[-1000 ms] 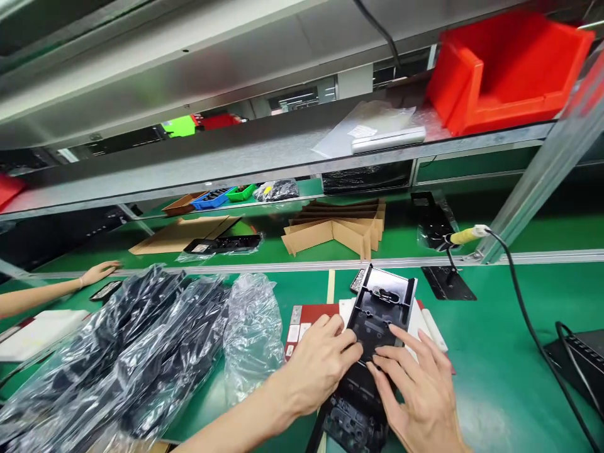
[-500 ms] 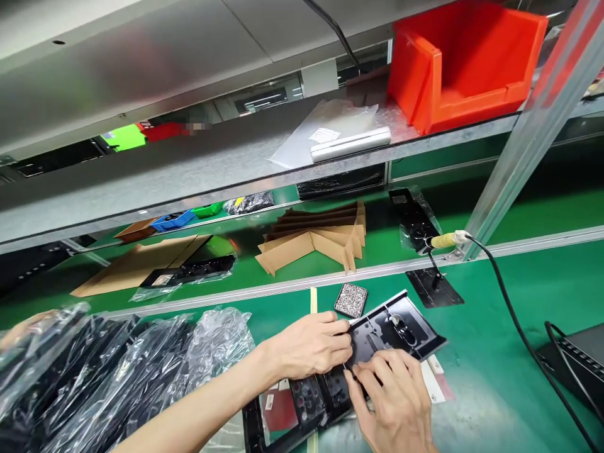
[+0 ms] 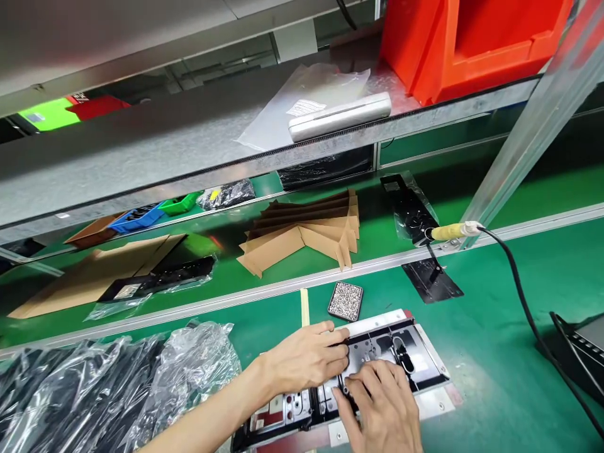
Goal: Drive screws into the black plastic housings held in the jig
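A long black plastic panel (image 3: 406, 355) lies flat on a white and red fixture plate (image 3: 436, 402) on the green bench. My left hand (image 3: 306, 362) rests on the panel's middle with its fingers curled over the upper edge. My right hand (image 3: 382, 409) presses down on the panel just below, fingers bent and close together at a small fitting. Whether either hand pinches a small part is hidden.
A small speckled pad (image 3: 346, 301) lies just beyond the panel. Clear bags with black parts (image 3: 108, 390) pile at the left. Folded cardboard dividers (image 3: 306, 236) sit on the conveyor. A yellow-handled tool (image 3: 453, 231) with a black cable hangs at the right post; a red bin (image 3: 472, 44) stands on the shelf.
The black panel went from tilted up off the bench to lying flat on the fixture plate. Both hands stayed on its middle. The view shifted down and to the right.
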Action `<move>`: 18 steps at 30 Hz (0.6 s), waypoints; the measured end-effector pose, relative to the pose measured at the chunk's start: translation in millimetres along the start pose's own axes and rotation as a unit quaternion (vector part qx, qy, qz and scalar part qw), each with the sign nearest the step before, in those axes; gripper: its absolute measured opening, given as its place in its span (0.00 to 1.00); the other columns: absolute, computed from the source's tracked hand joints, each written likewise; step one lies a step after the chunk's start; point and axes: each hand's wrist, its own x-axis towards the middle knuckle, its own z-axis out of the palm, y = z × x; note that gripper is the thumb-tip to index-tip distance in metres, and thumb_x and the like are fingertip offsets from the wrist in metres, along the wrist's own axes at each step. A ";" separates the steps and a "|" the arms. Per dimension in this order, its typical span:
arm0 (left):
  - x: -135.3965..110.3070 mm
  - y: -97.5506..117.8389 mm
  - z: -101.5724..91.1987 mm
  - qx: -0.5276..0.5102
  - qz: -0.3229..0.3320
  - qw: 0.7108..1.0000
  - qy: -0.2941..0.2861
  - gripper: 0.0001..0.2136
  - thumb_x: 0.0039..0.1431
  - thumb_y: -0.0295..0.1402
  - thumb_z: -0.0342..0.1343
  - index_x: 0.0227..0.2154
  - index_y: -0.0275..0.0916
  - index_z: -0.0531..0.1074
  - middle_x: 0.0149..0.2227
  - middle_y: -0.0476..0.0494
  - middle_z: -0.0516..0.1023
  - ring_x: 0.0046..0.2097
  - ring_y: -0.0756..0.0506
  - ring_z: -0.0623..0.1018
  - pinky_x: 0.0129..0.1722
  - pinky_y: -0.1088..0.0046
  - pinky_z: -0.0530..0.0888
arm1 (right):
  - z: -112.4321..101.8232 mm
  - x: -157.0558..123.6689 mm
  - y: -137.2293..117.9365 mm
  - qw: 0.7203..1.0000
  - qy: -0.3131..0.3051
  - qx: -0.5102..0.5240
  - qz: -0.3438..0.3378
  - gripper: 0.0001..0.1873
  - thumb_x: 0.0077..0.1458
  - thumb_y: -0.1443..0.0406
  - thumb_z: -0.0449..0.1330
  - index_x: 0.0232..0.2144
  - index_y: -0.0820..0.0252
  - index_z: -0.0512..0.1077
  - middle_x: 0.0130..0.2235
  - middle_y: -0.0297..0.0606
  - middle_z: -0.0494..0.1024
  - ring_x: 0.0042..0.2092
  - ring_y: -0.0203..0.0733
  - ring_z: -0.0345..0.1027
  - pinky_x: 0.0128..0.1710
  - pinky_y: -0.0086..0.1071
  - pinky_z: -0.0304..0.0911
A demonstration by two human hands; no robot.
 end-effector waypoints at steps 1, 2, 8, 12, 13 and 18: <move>-0.5 1.0 2.0 -0.003 -0.007 1.000 0.000 0.08 0.75 0.29 0.55 0.39 0.37 0.77 0.42 0.46 0.81 0.59 0.46 0.75 0.51 0.68 0.68 | 0.5 -0.3 0.5 1.000 -0.008 0.002 0.002 0.13 0.69 0.67 0.60 0.28 0.58 0.71 0.30 0.36 0.73 0.36 0.45 0.65 0.44 0.43 0.56; -1.0 2.4 3.5 -0.006 -0.014 1.000 0.000 0.08 0.76 0.29 0.54 0.39 0.37 0.77 0.43 0.45 0.82 0.59 0.45 0.75 0.51 0.68 0.69 | 0.8 -0.6 1.1 1.000 -0.016 0.006 0.003 0.13 0.69 0.67 0.59 0.29 0.58 0.71 0.30 0.36 0.74 0.36 0.45 0.65 0.44 0.43 0.56; -7.2 19.4 -2.0 -0.093 -0.076 0.993 -0.010 0.09 0.74 0.27 0.53 0.49 0.39 0.77 0.47 0.41 0.83 0.62 0.41 0.74 0.54 0.65 0.71 | -2.7 -6.8 6.1 0.999 -0.046 0.021 0.007 0.09 0.69 0.66 0.57 0.35 0.58 0.75 0.35 0.38 0.77 0.38 0.45 0.69 0.48 0.45 0.63; -12.5 23.0 3.3 -0.227 -0.207 0.951 0.021 0.18 0.70 0.23 0.52 0.56 0.47 0.76 0.54 0.46 0.82 0.62 0.43 0.73 0.59 0.63 0.71 | -4.3 -12.9 12.2 0.997 -0.060 0.044 -0.011 0.07 0.68 0.66 0.58 0.41 0.59 0.77 0.37 0.39 0.79 0.40 0.47 0.74 0.51 0.48 0.69; -11.7 19.3 9.1 -0.248 -0.242 0.937 0.036 0.18 0.69 0.24 0.53 0.56 0.48 0.77 0.54 0.47 0.82 0.60 0.43 0.74 0.59 0.64 0.72 | -4.4 -14.2 14.3 0.997 -0.060 0.050 -0.022 0.08 0.69 0.66 0.57 0.42 0.59 0.77 0.37 0.39 0.80 0.40 0.47 0.75 0.52 0.48 0.71; 6.5 -20.9 50.8 -0.279 -0.430 0.854 0.090 0.11 0.72 0.35 0.58 0.51 0.43 0.81 0.49 0.44 0.84 0.53 0.41 0.77 0.56 0.59 0.74 | -19.9 -16.7 40.6 0.986 -0.087 0.133 -0.044 0.09 0.67 0.67 0.62 0.48 0.56 0.80 0.45 0.41 0.84 0.48 0.49 0.79 0.57 0.51 0.75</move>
